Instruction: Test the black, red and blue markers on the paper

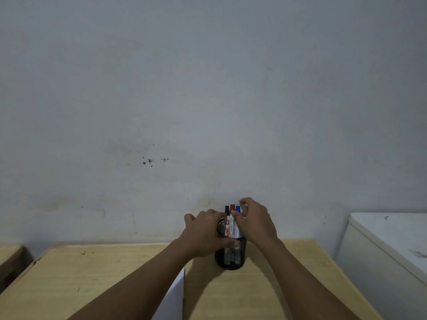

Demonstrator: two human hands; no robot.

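Note:
A black mesh pen cup [231, 257] stands near the far edge of the wooden table [92, 273]. Three markers stand upright in it: black cap [227, 209], red cap [232, 207], blue cap [237, 209]. My left hand [205, 234] wraps the cup's left side and rim. My right hand [254, 220] is at the marker tops, thumb and fingers pinching around the red and blue ones; which marker it grips I cannot tell. White paper [173, 299] lies under my left forearm, mostly hidden.
A grey wall rises directly behind the table. A white cabinet or appliance [388, 250] stands at the right. Another wooden surface [9, 257] shows at the left edge.

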